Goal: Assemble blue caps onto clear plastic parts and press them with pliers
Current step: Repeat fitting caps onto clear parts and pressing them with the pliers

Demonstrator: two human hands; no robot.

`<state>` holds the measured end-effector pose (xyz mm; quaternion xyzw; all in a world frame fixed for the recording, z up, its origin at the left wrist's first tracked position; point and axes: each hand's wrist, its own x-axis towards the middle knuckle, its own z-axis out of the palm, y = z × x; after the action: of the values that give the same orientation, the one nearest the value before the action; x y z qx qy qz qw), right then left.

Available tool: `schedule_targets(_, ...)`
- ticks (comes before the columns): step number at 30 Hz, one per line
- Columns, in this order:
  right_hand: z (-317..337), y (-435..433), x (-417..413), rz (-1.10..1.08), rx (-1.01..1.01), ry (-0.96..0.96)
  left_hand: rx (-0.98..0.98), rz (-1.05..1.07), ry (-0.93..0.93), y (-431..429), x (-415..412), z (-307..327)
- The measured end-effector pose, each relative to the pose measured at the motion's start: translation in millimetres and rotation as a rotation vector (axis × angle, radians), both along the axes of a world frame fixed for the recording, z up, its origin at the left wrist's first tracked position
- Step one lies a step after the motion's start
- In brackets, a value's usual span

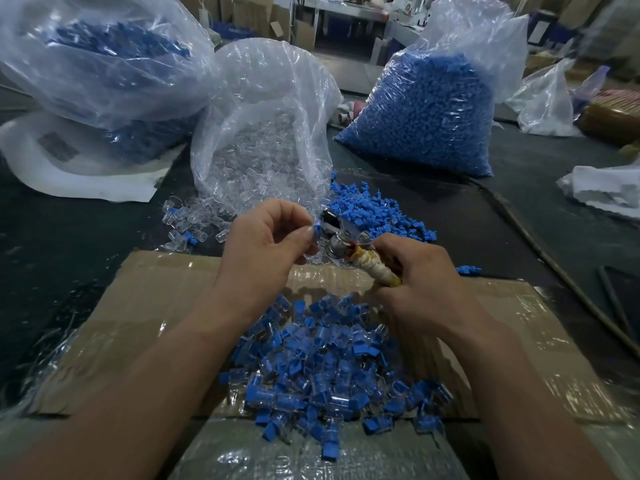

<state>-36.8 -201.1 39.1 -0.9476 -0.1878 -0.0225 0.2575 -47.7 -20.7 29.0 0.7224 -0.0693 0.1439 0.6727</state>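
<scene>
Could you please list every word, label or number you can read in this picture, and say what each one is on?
No text here can be read.
Grey printed patch on the white sack at far left: too blurred to read.
Taped cardboard box: no print shows on it.

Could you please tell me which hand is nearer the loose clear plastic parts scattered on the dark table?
Left. The left hand pinches a small blue cap just right of the loose clear plastic parts; the right hand, gripping tape-wrapped metal pliers, sits farther right, beyond it.
</scene>
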Motion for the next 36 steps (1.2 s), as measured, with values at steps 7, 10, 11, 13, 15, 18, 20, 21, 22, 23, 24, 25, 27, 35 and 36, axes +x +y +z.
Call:
schedule_targets(7, 1, 3, -4, -0.011, 0.015, -0.033, 0.043, 0.036, -0.001, -2, -3, 3)
schedule_targets(10, 0, 4, -3, -0.007, 0.007, -0.039, 0.044, 0.049, -0.002, -2, -3, 4)
schedule_targets(11, -1, 4, -3, -0.006, 0.002, -0.038, 0.045, 0.050, -0.002, -2, -3, 3)
schedule_targets(13, -1, 2, -1, -0.005, 0.010, -0.031, 0.045, 0.050, 0.000, -2, -2, 2)
schedule_targets(15, 0, -2, 1, -0.014, 0.025, -0.015, 0.048, 0.048, 0.009, 0, -1, 1)
schedule_targets(18, 3, -13, 4, -0.057, 0.014, -0.006, 0.014, 0.055, 0.045, 3, 1, 1)
schedule_targets(20, 3, -19, 7, -0.090, 0.008, 0.019, -0.029, 0.024, 0.083, 8, 1, 4)
schedule_targets(21, 3, -23, 8, -0.104, -0.001, 0.031, -0.049, -0.024, 0.111, 11, 1, 6)
schedule_targets(22, 2, -27, 10, -0.117, -0.015, 0.040, -0.061, -0.090, 0.146, 13, -1, 8)
schedule_targets(23, 2, -31, 11, -0.132, -0.032, 0.049, -0.055, -0.164, 0.184, 16, -2, 10)
schedule_targets(24, 2, -34, 13, -0.147, -0.049, 0.063, -0.032, -0.242, 0.227, 18, -3, 13)
schedule_targets(25, 1, -36, 14, -0.158, -0.069, 0.082, 0.013, -0.321, 0.268, 21, -4, 14)
schedule_targets(27, 0, -38, 16, -0.155, -0.108, 0.132, 0.112, -0.480, 0.334, 25, -5, 16)
schedule_targets(35, -6, -35, 17, -0.098, -0.142, 0.233, 0.252, -0.821, 0.434, 25, -5, 12)
schedule_targets(36, -6, -34, 17, -0.094, -0.152, 0.237, 0.248, -0.822, 0.432, 25, -6, 13)
